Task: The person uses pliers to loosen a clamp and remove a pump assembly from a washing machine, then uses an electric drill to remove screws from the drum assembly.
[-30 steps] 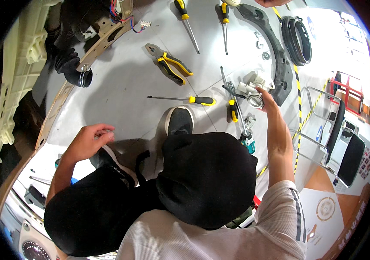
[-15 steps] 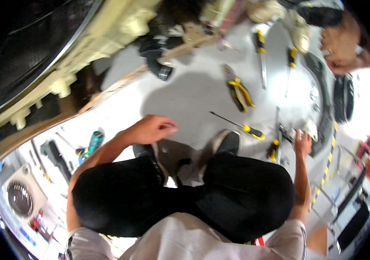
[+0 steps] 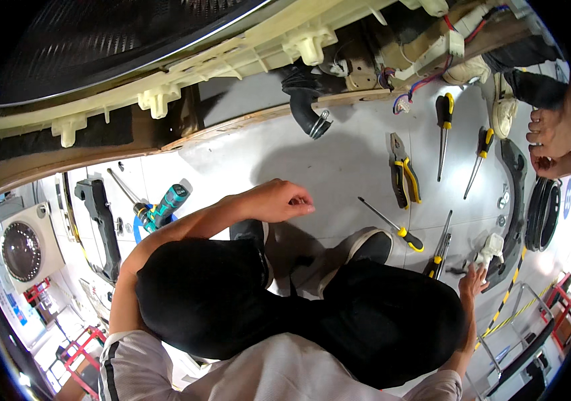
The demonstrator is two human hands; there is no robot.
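My left hand point(image 3: 281, 200) hovers over my left shoe, fingers loosely curled and apart from the thumb, with nothing visible in it. Out to the right, my right hand point(image 3: 474, 281) reaches down with its fingers apart, beside a small white plastic part point(image 3: 491, 248) on the floor; I cannot tell whether they touch. Nearby lie a screwdriver point(image 3: 392, 226) with a yellow-black handle, another slim screwdriver point(image 3: 443, 244) alongside a metal tool, and pliers point(image 3: 403, 172) with yellow-black grips. Two more screwdrivers point(image 3: 445, 134) point(image 3: 480, 160) lie farther off.
A large washing machine frame point(image 3: 232, 63) spans the top, with a black hose point(image 3: 304, 110) hanging from it. Another person's hands point(image 3: 558, 144) are at upper right, near a black rubber ring point(image 3: 543, 214). A dark curved bar point(image 3: 514, 207) and a teal cordless drill point(image 3: 168, 204) lie on the floor.
The view has swung, so the floor tools and machine sit farther right and lower. Both my hands keep about the same places relative to my legs and the white part.
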